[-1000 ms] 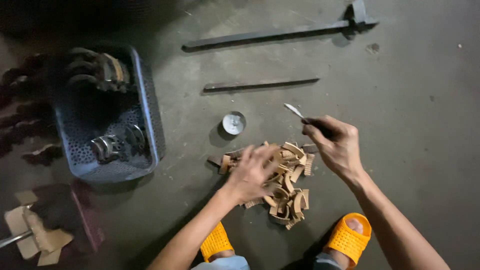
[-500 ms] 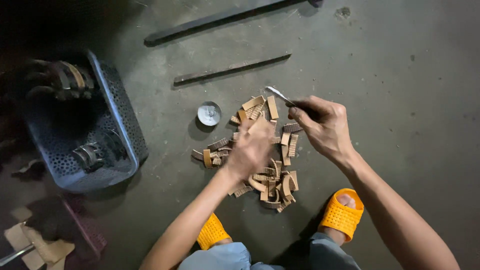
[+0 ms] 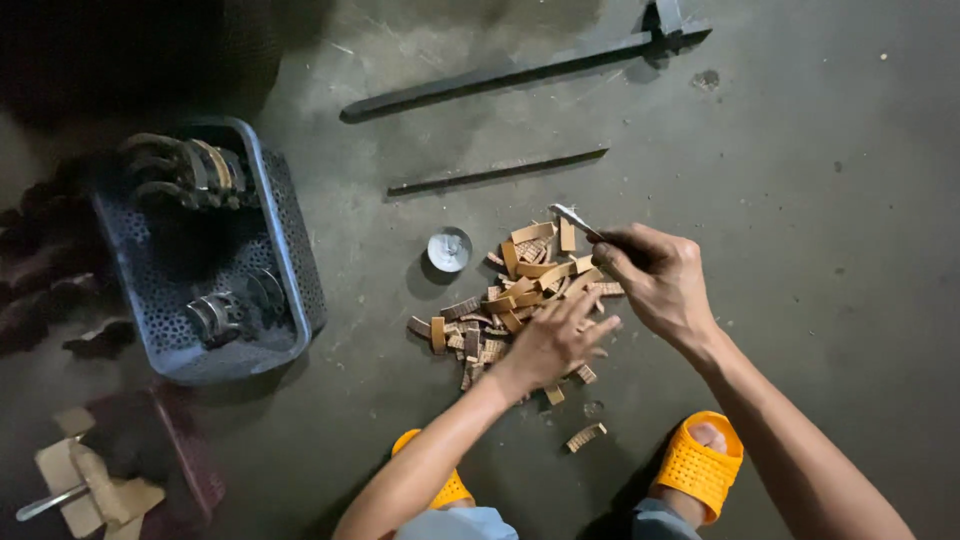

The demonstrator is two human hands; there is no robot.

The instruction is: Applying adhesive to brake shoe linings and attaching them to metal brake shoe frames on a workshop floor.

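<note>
Below, left hand (image 3: 553, 340): fingers spread flat, pinning the heap of tan ridged strips (image 3: 520, 290) for sorting.
Right hand (image 3: 655, 280): fingers clamped on a small metal blade (image 3: 575, 220), tip angled over the heap.

Labels, signs, screens: none in view.
Packaging, location: torn cardboard pieces (image 3: 95, 485) lie on the floor (image 3: 820, 200) at the lower left corner, just below the blue perforated basket (image 3: 290, 255).
Packaging, shape: flat, irregular scraps, overlapping (a metal rod-like object lies across them; its kind cannot be determined).
Packaging, colour: plain tan-brown, no print discernible.
</note>
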